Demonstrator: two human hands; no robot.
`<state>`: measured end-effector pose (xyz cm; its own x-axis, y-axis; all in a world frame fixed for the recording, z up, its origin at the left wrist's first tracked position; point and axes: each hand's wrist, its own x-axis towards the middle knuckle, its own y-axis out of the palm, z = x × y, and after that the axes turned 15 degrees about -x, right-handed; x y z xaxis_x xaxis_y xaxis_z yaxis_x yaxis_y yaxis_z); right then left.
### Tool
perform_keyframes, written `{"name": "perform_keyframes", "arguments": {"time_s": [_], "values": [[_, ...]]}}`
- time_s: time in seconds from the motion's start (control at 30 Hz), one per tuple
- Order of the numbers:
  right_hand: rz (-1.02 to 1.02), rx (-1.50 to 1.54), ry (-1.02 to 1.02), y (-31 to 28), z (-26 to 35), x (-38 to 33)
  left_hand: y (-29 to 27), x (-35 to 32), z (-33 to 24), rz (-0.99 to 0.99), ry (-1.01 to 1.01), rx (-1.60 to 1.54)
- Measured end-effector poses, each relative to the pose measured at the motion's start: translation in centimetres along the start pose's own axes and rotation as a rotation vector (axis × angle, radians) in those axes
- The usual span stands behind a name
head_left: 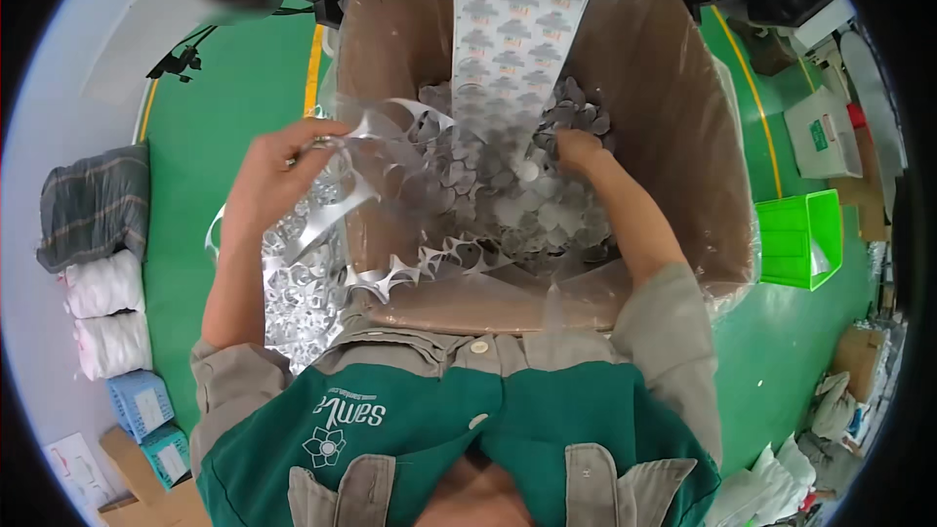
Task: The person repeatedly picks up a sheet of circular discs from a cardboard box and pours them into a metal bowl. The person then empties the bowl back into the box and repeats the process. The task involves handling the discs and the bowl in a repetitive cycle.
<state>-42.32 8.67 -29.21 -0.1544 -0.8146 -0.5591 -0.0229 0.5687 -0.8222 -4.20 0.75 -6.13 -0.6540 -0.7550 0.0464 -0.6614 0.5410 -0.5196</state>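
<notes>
left hand (281,168) pinching punched silver strip (337,216), right hand (580,151) at silver discs (549,218), its grip unclear

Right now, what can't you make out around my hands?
All in the head view:
Right hand: fingertips hidden by the hand itself and silver discs; any grip is unclear.
Perforated silver strip in the left hand: partly blurred.
Printed sheet: top cut off by the upper edge, lower end blurred.
Brown bin: floor covered by discs.
</notes>
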Motion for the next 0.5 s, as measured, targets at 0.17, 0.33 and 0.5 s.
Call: {"name": "perform_keyframes", "arguments": {"time_s": [0.17, 0.33, 0.5], "values": [[-0.296, 0.183, -0.273, -5.7, -1.5, -1.5, 5.8, 2.8, 2.7, 0.383, 0.551, 0.357], [-0.416, 1.651, -0.807, -14.9, -1.8, -8.7, 6.5, 2.1, 4.2, 0.378, 0.395, 0.442], [-0.497, 1.726, 0.356, 2.6, -6.1, 4.7, 6.8, 2.9, 3.2, 0.475, 0.269, 0.475]]}}
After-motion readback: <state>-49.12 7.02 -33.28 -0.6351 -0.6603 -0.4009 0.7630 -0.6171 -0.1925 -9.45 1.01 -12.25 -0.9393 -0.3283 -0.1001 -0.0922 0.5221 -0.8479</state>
